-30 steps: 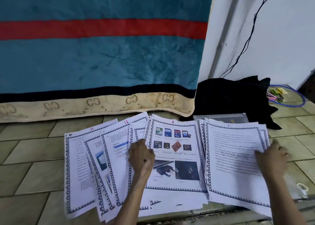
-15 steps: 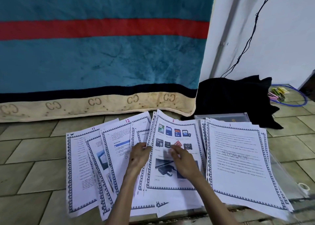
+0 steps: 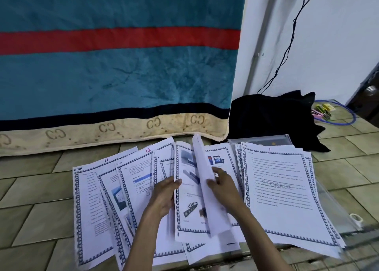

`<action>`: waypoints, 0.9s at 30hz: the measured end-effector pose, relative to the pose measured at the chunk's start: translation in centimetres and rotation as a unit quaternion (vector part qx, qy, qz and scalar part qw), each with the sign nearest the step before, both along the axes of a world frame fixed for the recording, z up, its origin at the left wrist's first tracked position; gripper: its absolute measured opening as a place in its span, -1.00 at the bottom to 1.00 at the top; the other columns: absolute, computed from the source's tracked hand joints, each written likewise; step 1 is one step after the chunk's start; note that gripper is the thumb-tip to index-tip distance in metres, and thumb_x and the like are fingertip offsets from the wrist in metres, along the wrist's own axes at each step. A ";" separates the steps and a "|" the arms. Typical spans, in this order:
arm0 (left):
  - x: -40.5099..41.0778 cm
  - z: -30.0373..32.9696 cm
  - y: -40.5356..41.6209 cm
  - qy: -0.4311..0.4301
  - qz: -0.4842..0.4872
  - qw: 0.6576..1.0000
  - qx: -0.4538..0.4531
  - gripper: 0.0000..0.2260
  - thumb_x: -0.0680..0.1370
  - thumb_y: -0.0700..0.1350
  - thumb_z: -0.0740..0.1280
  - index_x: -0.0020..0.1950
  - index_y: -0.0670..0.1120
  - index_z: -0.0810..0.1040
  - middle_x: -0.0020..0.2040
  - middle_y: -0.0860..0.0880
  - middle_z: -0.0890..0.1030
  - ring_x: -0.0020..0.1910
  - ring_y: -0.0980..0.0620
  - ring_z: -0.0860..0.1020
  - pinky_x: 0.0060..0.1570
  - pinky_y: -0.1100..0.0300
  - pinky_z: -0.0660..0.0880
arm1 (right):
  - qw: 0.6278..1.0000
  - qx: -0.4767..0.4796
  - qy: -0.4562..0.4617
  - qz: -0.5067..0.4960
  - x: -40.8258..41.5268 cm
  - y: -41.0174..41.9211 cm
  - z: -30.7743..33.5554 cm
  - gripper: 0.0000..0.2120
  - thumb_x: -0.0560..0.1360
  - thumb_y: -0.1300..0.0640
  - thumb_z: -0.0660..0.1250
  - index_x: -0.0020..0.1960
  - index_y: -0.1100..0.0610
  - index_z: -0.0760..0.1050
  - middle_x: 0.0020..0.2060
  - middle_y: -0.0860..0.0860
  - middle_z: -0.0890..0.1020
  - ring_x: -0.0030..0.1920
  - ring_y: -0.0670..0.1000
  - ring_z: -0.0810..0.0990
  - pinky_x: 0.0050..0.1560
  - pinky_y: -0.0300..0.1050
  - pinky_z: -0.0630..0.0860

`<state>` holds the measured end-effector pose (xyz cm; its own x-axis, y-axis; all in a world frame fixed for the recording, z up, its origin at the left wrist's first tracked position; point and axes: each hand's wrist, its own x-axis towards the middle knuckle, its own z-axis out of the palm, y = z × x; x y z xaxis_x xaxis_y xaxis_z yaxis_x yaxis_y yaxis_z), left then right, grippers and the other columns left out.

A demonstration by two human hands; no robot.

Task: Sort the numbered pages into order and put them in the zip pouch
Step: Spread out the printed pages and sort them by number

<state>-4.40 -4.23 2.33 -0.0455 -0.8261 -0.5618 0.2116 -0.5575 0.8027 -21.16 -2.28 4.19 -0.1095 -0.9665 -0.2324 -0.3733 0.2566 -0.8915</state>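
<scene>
Sorting is under way: at lower centre the right hand (image 3: 223, 185) pinches a lifted page (image 3: 207, 188), the left hand (image 3: 164, 197) grips the fanned pages (image 3: 131, 190), and next comes reading its number, with the pouch (image 3: 264, 141) behind at centre right.

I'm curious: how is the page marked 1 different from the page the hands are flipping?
The page marked 1 lies flat on the right pile, untouched; the flipped page stands on edge, held by the right hand. Page 1 shows text; the flipped page shows its blank back. Both are white paper.
</scene>
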 end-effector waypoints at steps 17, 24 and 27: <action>0.6 -0.4 0.0 -0.060 0.026 0.998 0.014 -0.73 0.61 -0.07 0.19 0.27 -0.12 0.48 0.14 -0.16 0.60 0.06 -0.12 0.58 0.18 -0.01 0.48 | 0.985 -0.101 0.091 -0.111 -5.7 0.2 0.5 -0.62 0.55 0.36 0.12 0.29 0.10 0.45 0.04 0.03 0.60 0.05 0.04 0.54 -0.02 -0.28 0.32; 0.3 0.1 0.1 -0.077 0.015 0.997 0.009 -0.64 0.55 -0.21 0.29 0.34 -0.19 0.41 0.34 -0.16 0.47 0.33 -0.14 0.43 0.35 -0.10 0.33 | 0.985 -0.076 0.081 -0.136 -6.7 0.1 1.8 -0.63 0.55 0.38 0.05 0.24 0.23 0.51 0.25 0.12 0.55 0.26 0.09 0.48 0.04 -0.34 0.28; -0.5 0.8 0.2 -0.042 -0.001 0.999 0.002 -0.82 0.55 -0.26 0.28 0.14 -0.19 0.54 -0.02 -0.10 0.68 -0.02 0.01 0.64 0.05 0.15 0.56 | 0.996 -0.039 0.014 -0.080 -4.8 0.4 2.6 -0.71 0.57 0.19 0.17 0.23 0.19 0.53 0.24 0.05 0.55 0.30 0.03 0.46 0.18 -0.26 0.30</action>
<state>-4.92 -4.00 3.15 -0.0008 -0.8242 -0.5663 0.1425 -0.5606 0.8157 -25.98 -1.88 6.84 -0.2692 -0.9509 -0.1526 -0.3574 0.2458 -0.9010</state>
